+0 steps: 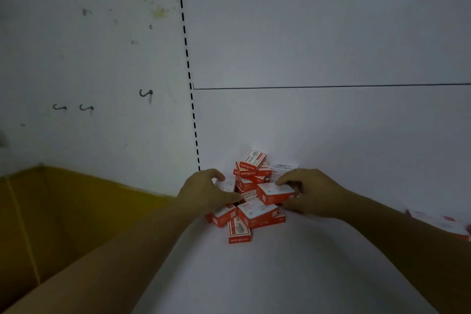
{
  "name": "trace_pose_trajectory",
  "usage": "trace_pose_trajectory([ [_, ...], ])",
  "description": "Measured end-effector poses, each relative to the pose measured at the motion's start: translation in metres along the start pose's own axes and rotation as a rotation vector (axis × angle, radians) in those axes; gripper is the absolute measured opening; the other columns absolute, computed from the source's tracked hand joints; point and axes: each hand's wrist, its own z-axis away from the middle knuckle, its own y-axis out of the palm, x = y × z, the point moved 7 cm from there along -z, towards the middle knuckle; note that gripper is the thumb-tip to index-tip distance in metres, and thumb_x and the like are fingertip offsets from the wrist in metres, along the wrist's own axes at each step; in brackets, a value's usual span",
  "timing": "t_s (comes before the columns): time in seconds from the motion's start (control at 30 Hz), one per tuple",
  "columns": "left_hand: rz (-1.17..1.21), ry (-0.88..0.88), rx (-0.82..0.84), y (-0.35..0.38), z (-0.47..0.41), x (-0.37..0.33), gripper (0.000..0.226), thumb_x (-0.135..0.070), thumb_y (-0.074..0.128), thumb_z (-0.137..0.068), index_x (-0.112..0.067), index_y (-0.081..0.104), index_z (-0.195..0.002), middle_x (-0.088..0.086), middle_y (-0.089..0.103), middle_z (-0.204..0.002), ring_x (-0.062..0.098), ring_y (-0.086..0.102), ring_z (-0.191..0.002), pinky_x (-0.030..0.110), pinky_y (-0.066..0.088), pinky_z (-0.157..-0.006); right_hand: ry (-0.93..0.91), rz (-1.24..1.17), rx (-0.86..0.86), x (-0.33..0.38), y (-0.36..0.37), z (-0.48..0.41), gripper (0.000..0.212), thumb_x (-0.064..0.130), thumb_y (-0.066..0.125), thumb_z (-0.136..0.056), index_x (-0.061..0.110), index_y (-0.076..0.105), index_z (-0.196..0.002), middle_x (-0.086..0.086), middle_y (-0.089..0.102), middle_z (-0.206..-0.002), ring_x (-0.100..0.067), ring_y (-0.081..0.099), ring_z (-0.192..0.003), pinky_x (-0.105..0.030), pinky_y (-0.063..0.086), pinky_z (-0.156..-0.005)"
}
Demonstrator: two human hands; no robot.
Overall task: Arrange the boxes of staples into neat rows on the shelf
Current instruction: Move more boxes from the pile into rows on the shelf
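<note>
Barely begun: staple boxes heaped in shelf back-left corner, no rows. Left hand grips white-topped box; right hand fingers pinch red-sided box.

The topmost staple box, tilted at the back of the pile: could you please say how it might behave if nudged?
The topmost staple box rests tilted on other boxes of the pile, so it would probably slide or tumble off. Its flat faces suggest it would not roll far. It looks stiff cardboard, likely heavy for its size if full.
</note>
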Motion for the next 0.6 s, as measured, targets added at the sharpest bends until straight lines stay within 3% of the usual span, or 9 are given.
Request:
trace_pose_trajectory([
  [0.13, -0.019, 0.058, -0.156, -0.024, 0.002, 0.009, 0.062, -0.043, 0.079, -0.062, -0.019, 0.058, -0.115, 0.002, 0.062, -0.112, 0.014, 0.061, -0.083, 0.027, 0.053, -0.070, 0.050, 0.061, -0.085, 0.014, -0.015, 0.010, 0.045, 0.035, 0.079, -0.067, 0.028, 0.059, -0.106, 0.010, 0.050, -0.098, -0.008, 0.050, -0.088, -0.014, 0.042, -0.066],
  [0.23, 0.015, 0.204, -0.271, -0.051, 0.018, 0.017, 0.058, -0.033, 0.081, -0.064, -0.020, 0.057, -0.115, 0.002, 0.064, -0.113, 0.009, 0.055, -0.085, 0.016, 0.046, -0.062, 0.042, 0.093, -0.218, 0.028, -0.029, 0.024, 0.042, 0.043, 0.077, -0.067, 0.028, 0.057, -0.101, 0.010, 0.048, -0.095, -0.006, 0.049, -0.082, -0.014, 0.040, -0.061],
  [0.3, 0.025, 0.334, -0.308, -0.064, 0.034, 0.019, 0.055, -0.025, 0.081, -0.066, -0.023, 0.057, -0.116, 0.001, 0.064, -0.112, 0.006, 0.054, -0.087, 0.011, 0.043, -0.065, 0.040, 0.110, -0.294, 0.038, -0.036, 0.035, 0.047, 0.038, 0.078, -0.068, 0.023, 0.056, -0.107, 0.005, 0.051, -0.105, -0.005, 0.049, -0.085, -0.014, 0.041, -0.065],
  [0.43, 0.065, 0.558, -0.248, -0.067, 0.072, 0.006, 0.049, -0.022, 0.081, -0.067, -0.030, 0.054, -0.107, -0.004, 0.061, -0.109, 0.008, 0.054, -0.091, 0.009, 0.043, -0.067, 0.033, 0.141, -0.382, 0.065, -0.040, 0.064, 0.054, 0.036, 0.079, -0.068, 0.020, 0.057, -0.115, 0.000, 0.060, -0.112, -0.006, 0.050, -0.087, -0.020, 0.044, -0.074],
  [0.6, 0.161, 0.688, -0.145, -0.051, 0.111, -0.020, 0.053, -0.021, 0.083, -0.064, -0.039, 0.043, -0.093, -0.020, 0.051, -0.098, 0.010, 0.053, -0.093, 0.009, 0.045, -0.056, 0.036, 0.209, -0.477, 0.091, -0.047, 0.113, 0.052, 0.029, 0.079, -0.068, 0.015, 0.058, -0.114, -0.002, 0.062, -0.107, -0.004, 0.048, -0.077, -0.008, 0.035, -0.064],
])
